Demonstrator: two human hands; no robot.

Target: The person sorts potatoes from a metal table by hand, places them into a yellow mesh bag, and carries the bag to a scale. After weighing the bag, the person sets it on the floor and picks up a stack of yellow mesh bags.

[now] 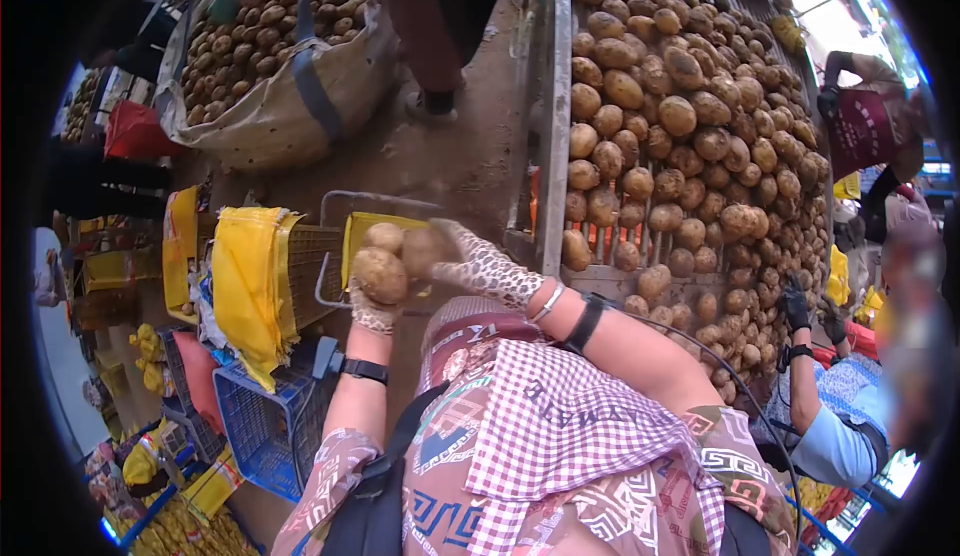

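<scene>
My left hand [372, 314], in a spotted glove, is closed around potatoes; one large potato [380, 276] rests in it, with a smaller potato [384, 237] just beyond. From the right, my right hand [482, 265], in a matching glove, grips a brown potato [427, 253] that is smeared by motion. Both hands are over a yellow sack [362, 228] set within a grey metal frame [378, 195]. Fingers of the left hand are mostly hidden behind the potatoes. To the right, many loose potatoes [676, 116] cover a slatted sorting table [557, 146].
A big white bulk bag [262, 136] full of potatoes stands at upper left, near a person's leg [425, 26]. Yellow sacks [252, 281] hang over a crate beside a blue crate [262, 421]. Across the table at right, a co-worker's gloved hand [796, 306] reaches toward the potatoes.
</scene>
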